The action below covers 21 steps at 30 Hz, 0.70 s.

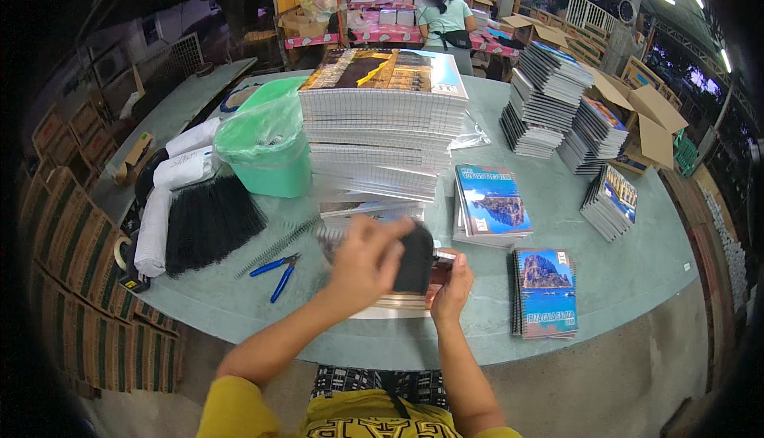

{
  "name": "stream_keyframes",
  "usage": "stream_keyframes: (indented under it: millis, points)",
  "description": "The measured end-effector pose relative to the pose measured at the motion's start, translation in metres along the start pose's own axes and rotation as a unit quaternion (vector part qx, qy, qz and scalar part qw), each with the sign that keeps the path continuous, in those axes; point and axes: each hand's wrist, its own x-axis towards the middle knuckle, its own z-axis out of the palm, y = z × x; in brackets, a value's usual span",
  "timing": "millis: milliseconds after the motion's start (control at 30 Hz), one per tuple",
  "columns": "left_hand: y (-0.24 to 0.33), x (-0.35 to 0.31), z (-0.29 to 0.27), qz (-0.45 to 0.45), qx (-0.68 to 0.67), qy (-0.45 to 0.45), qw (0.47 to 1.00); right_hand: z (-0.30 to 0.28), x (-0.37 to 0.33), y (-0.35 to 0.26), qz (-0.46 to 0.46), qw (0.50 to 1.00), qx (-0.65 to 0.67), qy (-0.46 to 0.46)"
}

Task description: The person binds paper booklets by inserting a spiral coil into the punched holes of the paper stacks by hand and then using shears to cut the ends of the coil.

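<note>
My right hand (451, 288) grips the right edge of a small notebook with a black cover (417, 256), thumb up along its side. Over the cover's left part is my left hand (362, 259), its fingers smeared by motion; whether it pinches anything cannot be made out. The notebook is above a low pile of sheets (398, 303) at the table's near edge. Left of my hands lie blue-handled cutting pliers (276, 273) and a loose black spiral coil (278, 249). Spiral-bound notebooks with a blue sea picture (546, 291) are piled to the right.
Behind my hands rises a tall stack of unbound printed pages (382, 116). A green bin with a plastic liner (274, 167) and a bundle of black coils (213, 223) stand left. More notebook stacks (533, 104) and cartons (652, 124) are at right. A person (446, 20) sits farther back.
</note>
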Motion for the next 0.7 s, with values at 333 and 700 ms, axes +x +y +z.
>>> stream_keyframes:
  millis: [333, 700]
  points:
    - [0.015, -0.032, 0.017, -0.051, -0.022, -0.141, 0.988, -0.012, 0.018, -0.007, -0.074, 0.991, -0.042, -0.099]
    - [-0.008, -0.093, 0.032, -0.005, 0.017, -0.311, 0.95, 0.002, 0.024, -0.031, -0.05, 0.99, -0.032, -0.125]
